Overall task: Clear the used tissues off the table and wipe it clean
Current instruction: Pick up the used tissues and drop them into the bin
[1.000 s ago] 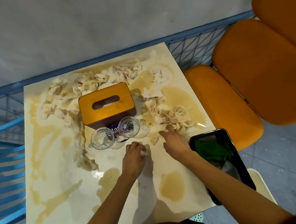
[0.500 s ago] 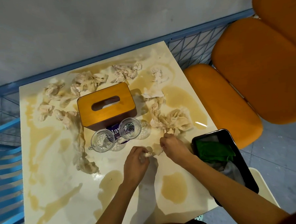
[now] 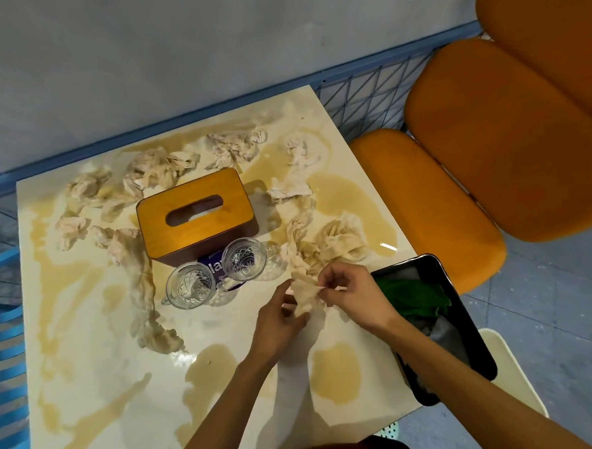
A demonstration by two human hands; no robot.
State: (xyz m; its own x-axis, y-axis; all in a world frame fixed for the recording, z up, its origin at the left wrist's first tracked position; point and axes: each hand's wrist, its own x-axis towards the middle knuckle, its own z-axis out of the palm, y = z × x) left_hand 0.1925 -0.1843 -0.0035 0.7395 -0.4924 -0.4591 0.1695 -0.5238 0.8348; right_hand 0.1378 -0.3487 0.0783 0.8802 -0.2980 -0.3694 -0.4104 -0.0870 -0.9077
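Observation:
A cream table (image 3: 100,382) is streaked with brown spills and strewn with several crumpled, stained tissues. My left hand (image 3: 279,323) and my right hand (image 3: 355,295) together hold one wet tissue (image 3: 307,294) just above the table's right side, fingers pinching it. A bigger wad of used tissues (image 3: 337,244) lies just beyond my hands. More tissues (image 3: 158,171) lie along the far edge, and a long soaked strip (image 3: 144,294) runs down the left of the glasses.
A wooden tissue box (image 3: 194,216) stands mid-table with two glass cups (image 3: 189,284) (image 3: 243,259) in front of it. A black bin (image 3: 465,349) holding a green cloth (image 3: 411,295) sits at the table's right edge. Orange cushioned seats (image 3: 424,204) stand to the right.
My right hand pulled back from the tissue wad with a piece. Both hands met and lifted that tissue off the table between them.

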